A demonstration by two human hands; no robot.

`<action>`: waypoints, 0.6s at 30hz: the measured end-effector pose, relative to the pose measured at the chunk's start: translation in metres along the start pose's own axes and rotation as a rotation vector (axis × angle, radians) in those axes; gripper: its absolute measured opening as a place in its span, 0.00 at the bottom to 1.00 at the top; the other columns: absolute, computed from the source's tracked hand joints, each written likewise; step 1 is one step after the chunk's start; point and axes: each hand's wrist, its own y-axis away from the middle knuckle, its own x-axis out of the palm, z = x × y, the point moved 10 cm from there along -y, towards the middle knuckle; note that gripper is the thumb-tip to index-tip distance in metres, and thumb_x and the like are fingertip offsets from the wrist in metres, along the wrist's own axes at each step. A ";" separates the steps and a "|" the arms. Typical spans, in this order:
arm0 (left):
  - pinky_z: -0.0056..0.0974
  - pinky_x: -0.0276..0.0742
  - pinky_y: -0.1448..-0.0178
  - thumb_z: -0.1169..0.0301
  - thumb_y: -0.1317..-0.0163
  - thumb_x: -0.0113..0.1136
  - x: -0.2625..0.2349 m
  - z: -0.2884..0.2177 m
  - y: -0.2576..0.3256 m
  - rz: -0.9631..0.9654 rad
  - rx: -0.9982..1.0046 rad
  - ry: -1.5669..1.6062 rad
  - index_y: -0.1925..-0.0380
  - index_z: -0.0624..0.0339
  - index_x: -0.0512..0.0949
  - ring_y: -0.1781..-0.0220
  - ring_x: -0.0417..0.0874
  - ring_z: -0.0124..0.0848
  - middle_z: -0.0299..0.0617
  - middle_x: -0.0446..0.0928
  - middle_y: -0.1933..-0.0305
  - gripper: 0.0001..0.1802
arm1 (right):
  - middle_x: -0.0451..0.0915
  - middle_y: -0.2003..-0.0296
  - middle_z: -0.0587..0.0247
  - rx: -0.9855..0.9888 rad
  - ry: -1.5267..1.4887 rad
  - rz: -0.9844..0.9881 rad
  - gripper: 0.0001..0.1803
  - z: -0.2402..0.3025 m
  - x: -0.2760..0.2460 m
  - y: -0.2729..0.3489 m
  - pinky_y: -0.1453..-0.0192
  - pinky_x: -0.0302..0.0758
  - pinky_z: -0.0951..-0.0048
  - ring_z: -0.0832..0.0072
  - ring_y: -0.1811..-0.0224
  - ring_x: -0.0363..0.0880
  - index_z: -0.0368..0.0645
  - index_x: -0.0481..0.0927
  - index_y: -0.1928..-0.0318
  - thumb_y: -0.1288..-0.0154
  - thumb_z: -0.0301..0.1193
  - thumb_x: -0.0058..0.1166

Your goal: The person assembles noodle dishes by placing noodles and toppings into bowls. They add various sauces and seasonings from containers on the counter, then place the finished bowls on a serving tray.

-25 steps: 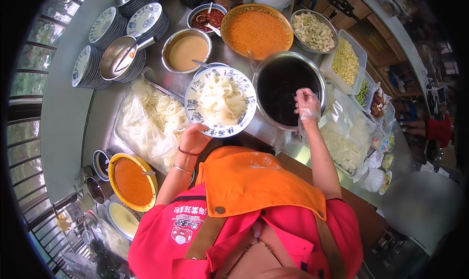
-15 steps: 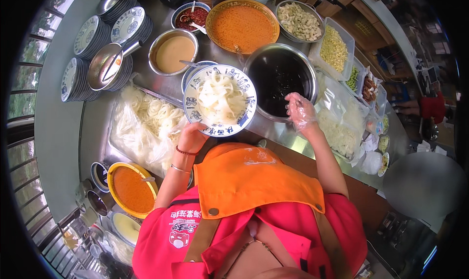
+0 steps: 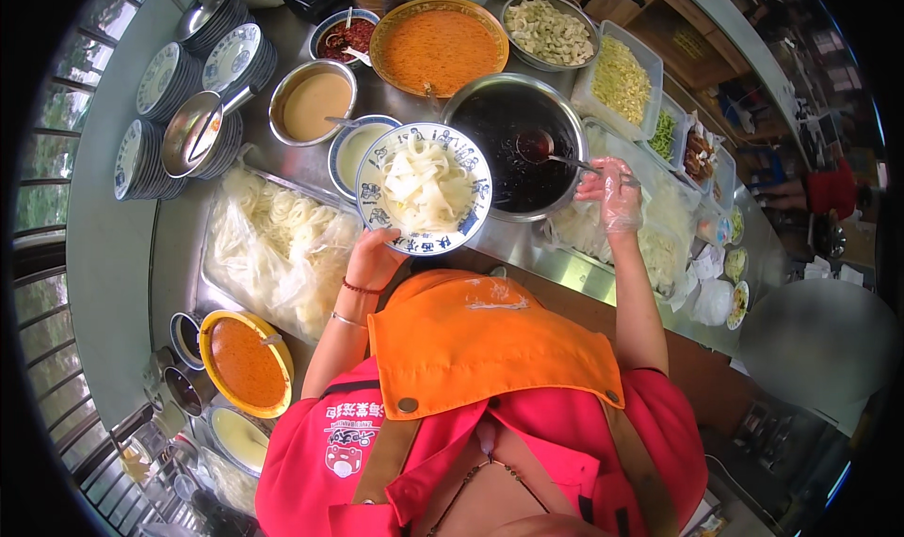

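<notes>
Two grips: our left hand [image 3: 379,257] holds the plate [image 3: 476,203] by its near edge, likely sparing the noodles [image 3: 428,184]. Our right hand [image 3: 614,196] grasps the ladle [image 3: 565,160], clear of the dark liquid [image 3: 490,156].

A ladle [image 3: 534,147], previously unseen, is now exposed in the dark liquid, its handle held by the gloved right hand [image 3: 612,193], shifted outward past the basin's rim [image 3: 527,216]. More of the pale-liquid bowl [image 3: 333,165] is uncovered.

Worn on your head, a wide fisheye camera looks down at close range over your orange apron [image 3: 490,344] and metal counter [image 3: 532,255].
</notes>
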 end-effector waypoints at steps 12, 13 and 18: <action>0.47 0.74 0.35 0.72 0.34 0.58 0.022 0.024 -0.007 0.053 -0.016 -0.075 0.32 0.64 0.61 0.34 0.74 0.41 0.48 0.70 0.33 0.32 | 0.79 0.68 0.53 -0.061 -0.090 0.125 0.15 0.067 0.012 0.048 0.69 0.85 0.69 0.72 0.73 0.82 0.34 0.75 0.53 0.23 0.35 0.43; 0.47 0.74 0.34 0.72 0.34 0.58 0.029 0.026 -0.009 0.092 -0.012 -0.065 0.31 0.64 0.60 0.34 0.74 0.41 0.48 0.70 0.33 0.32 | 0.79 0.67 0.53 -0.072 -0.076 0.153 0.15 0.075 0.017 0.056 0.68 0.85 0.69 0.72 0.73 0.82 0.34 0.75 0.52 0.23 0.34 0.43; 0.49 0.70 0.31 0.71 0.34 0.57 0.044 0.038 -0.018 0.146 -0.030 -0.045 0.32 0.66 0.60 0.31 0.71 0.43 0.50 0.69 0.32 0.32 | 0.80 0.66 0.56 -0.102 0.019 0.264 0.14 0.096 0.049 0.093 0.63 0.84 0.71 0.74 0.69 0.82 0.35 0.75 0.50 0.22 0.31 0.40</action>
